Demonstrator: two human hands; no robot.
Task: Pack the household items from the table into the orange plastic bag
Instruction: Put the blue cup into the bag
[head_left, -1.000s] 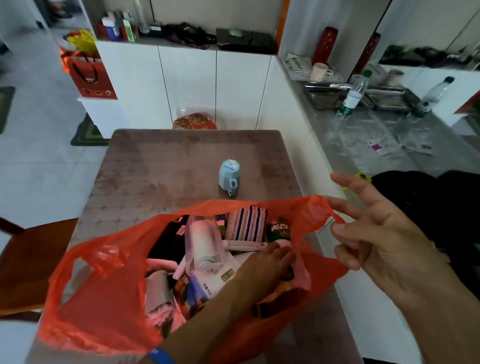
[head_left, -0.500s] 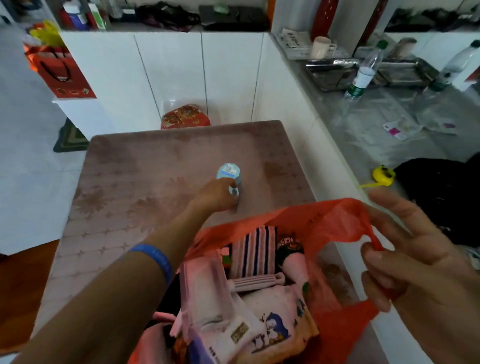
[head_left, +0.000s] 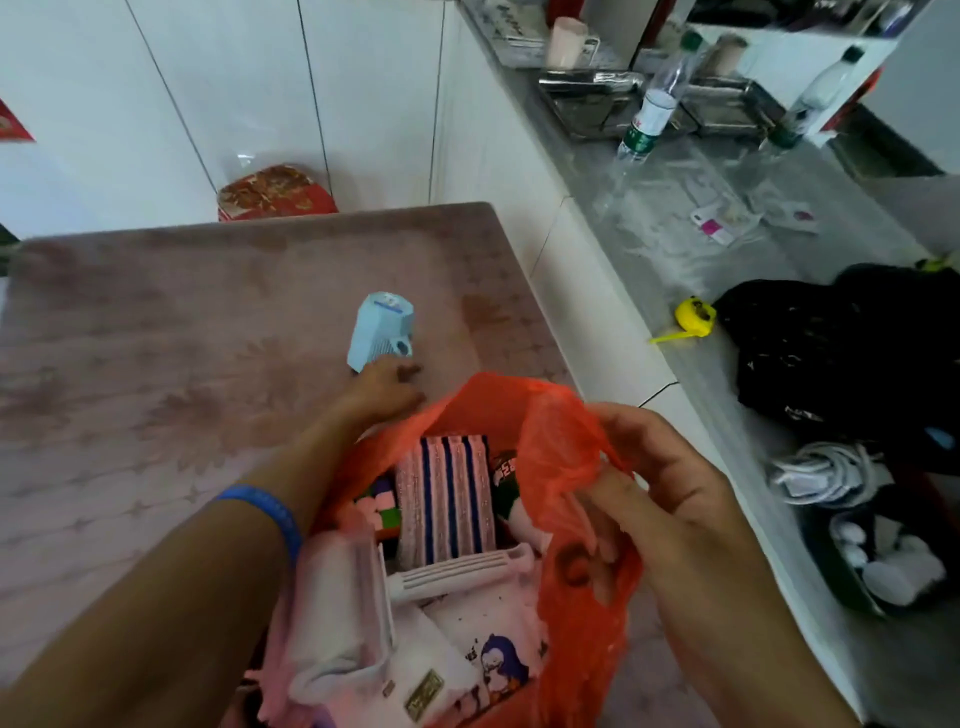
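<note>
My right hand (head_left: 670, 499) pinches the orange bag's (head_left: 561, 447) rim at three o'clock, keeping its mouth open. My left hand (head_left: 387, 387) grips the tilted blue container (head_left: 382, 330) at twelve o'clock on the table (head_left: 156, 338), the last item bound for that opening.

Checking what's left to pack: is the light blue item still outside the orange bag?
Outside. The light blue item is above the table, beyond the orange bag, gripped low by the left hand.

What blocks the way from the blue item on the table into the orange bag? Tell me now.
Nothing visible does. The blue item is tilted on the table at the left hand, just beyond the orange bag. The right hand holds the bag's rim up, mouth open, though the bag is already quite full.
</note>
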